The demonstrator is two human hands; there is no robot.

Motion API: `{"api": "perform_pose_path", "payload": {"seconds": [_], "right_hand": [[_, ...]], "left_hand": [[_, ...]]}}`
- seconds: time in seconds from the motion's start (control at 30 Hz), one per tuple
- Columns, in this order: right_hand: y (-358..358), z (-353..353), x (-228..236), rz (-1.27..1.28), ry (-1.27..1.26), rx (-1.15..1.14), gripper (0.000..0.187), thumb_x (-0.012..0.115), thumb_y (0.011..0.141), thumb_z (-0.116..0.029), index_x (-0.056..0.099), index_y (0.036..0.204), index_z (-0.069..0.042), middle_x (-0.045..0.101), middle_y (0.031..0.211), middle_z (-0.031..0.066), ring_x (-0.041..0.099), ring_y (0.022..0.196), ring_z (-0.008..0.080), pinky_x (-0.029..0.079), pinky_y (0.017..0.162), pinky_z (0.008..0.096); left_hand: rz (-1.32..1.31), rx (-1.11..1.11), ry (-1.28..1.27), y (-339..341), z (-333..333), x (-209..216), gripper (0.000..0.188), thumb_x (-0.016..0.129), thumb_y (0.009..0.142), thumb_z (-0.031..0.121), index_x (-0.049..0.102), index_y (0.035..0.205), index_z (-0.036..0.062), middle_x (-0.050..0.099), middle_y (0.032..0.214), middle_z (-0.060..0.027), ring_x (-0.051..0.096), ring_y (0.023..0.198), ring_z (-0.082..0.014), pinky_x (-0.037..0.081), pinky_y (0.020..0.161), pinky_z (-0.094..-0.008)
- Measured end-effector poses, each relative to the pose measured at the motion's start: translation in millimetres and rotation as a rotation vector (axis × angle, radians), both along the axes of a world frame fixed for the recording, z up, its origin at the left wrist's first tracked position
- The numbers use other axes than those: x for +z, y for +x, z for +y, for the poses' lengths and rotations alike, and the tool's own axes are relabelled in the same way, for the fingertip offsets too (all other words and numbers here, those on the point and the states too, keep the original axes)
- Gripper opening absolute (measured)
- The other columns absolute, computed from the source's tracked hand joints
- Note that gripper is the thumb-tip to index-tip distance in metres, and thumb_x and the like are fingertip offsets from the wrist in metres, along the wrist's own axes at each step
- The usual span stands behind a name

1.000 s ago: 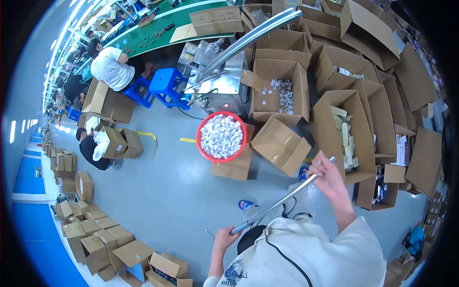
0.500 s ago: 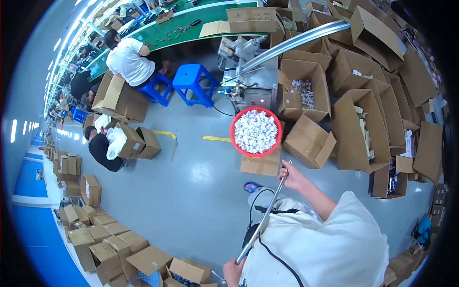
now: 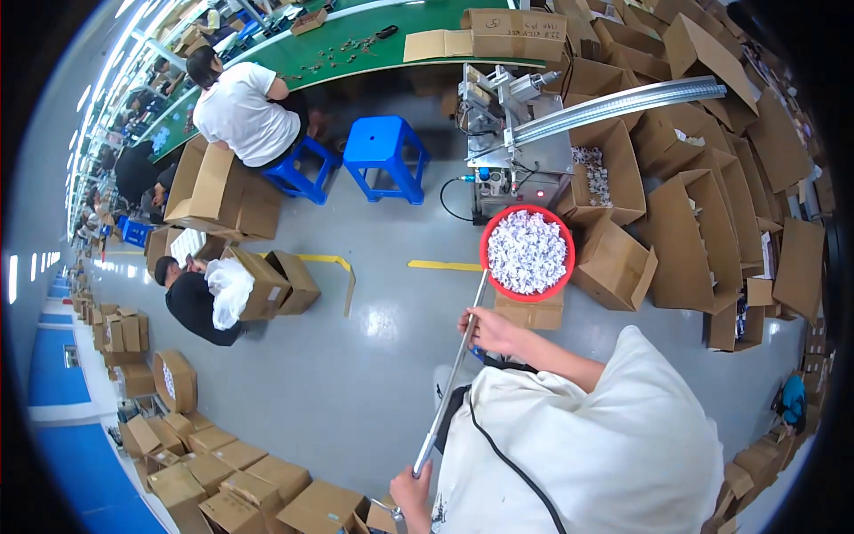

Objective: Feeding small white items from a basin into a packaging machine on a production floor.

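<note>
A long silvery metal rod (image 3: 447, 396) runs slantwise in front of me. My right hand (image 3: 485, 329) is closed round its upper part. Lower down, my left hand (image 3: 411, 491) grips the rod near its other end, close to a small metal fitting (image 3: 391, 513). The rod's upper tip overlaps the left rim of a red basin (image 3: 487, 258); whether it touches cannot be told. Many small white pieces (image 3: 529, 251) fill the basin, beside a metal machine (image 3: 507, 178). A black cable (image 3: 498, 449) hangs across my white shirt.
Open cardboard boxes (image 3: 685, 240) crowd the right side; more boxes (image 3: 240, 489) line the lower left. A blue stool (image 3: 382, 147) stands before the green workbench (image 3: 418, 44). One person (image 3: 245, 111) sits there; another (image 3: 200, 307) bends over boxes. A metal rail (image 3: 623, 107) juts from the machine.
My view has shifted, so the basin and machine appear further right. The rod is held more upright, its upper tip now at the basin's rim. Both hands still grip it.
</note>
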State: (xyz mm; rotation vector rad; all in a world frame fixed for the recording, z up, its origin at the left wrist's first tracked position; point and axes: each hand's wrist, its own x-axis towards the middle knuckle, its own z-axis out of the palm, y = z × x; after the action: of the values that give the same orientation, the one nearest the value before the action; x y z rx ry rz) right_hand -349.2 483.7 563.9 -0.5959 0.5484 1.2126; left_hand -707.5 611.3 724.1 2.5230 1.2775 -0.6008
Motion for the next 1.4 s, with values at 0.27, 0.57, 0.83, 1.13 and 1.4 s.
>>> {"api": "perform_pose_path", "payload": {"seconds": [0.27, 0.57, 0.83, 1.13, 1.4], "right_hand": [[88, 105, 38, -0.151, -0.086, -0.112, 0.026, 0.052, 0.101, -0.027, 0.060, 0.118, -0.009, 0.067, 0.117, 0.0107, 0.063, 0.107, 0.0238, 0.050, 0.094, 0.0339], [111, 157, 63, -0.317, -0.157, -0.310, 0.042, 0.052, 0.103, -0.029, 0.047, 0.139, -0.008, 0.061, 0.131, 0.0142, 0.063, 0.108, 0.0234, 0.051, 0.089, 0.0320], [74, 126, 17, -0.098, -0.655, -0.846, 0.036, 0.054, 0.101, -0.027, 0.055, 0.130, -0.007, 0.065, 0.118, 0.0116, 0.064, 0.100, 0.0212, 0.051, 0.083, 0.0296], [189, 157, -35, -0.060, -0.695, -0.738, 0.034, 0.054, 0.099, -0.025, 0.057, 0.128, -0.008, 0.065, 0.114, 0.0109, 0.063, 0.098, 0.0207, 0.051, 0.082, 0.0294], [255, 152, -48, 0.009, -0.746, -0.893, 0.033, 0.054, 0.097, -0.024, 0.058, 0.126, -0.008, 0.066, 0.110, 0.0103, 0.063, 0.096, 0.0202, 0.051, 0.081, 0.0291]], "left_hand": [[-0.084, -0.168, -0.073, 136, 210, -23, 0.058, 0.056, 0.090, 0.057, 0.070, 0.073, 0.0033, 0.065, 0.063, -0.0161, 0.059, 0.061, -0.0422, 0.049, 0.060, -0.0451], [-0.176, -0.469, -0.222, 340, 417, -4, 0.055, 0.052, 0.094, 0.053, 0.072, 0.077, 0.0057, 0.065, 0.065, -0.0171, 0.060, 0.064, -0.0434, 0.049, 0.060, -0.0449], [-0.323, -0.604, -0.362, 575, 484, 8, 0.055, 0.050, 0.097, 0.048, 0.068, 0.075, 0.0005, 0.060, 0.061, -0.0163, 0.052, 0.056, -0.0378, 0.045, 0.057, -0.0426], [-0.397, -0.603, -0.532, 772, 439, 6, 0.058, 0.051, 0.100, 0.042, 0.063, 0.067, -0.0034, 0.053, 0.053, -0.0085, 0.049, 0.052, -0.0229, 0.043, 0.056, -0.0347], [-0.417, -0.693, -0.499, 927, 414, 34, 0.063, 0.047, 0.101, 0.046, 0.063, 0.066, -0.0039, 0.060, 0.059, -0.0116, 0.053, 0.054, -0.0256, 0.045, 0.058, -0.0372]]}}
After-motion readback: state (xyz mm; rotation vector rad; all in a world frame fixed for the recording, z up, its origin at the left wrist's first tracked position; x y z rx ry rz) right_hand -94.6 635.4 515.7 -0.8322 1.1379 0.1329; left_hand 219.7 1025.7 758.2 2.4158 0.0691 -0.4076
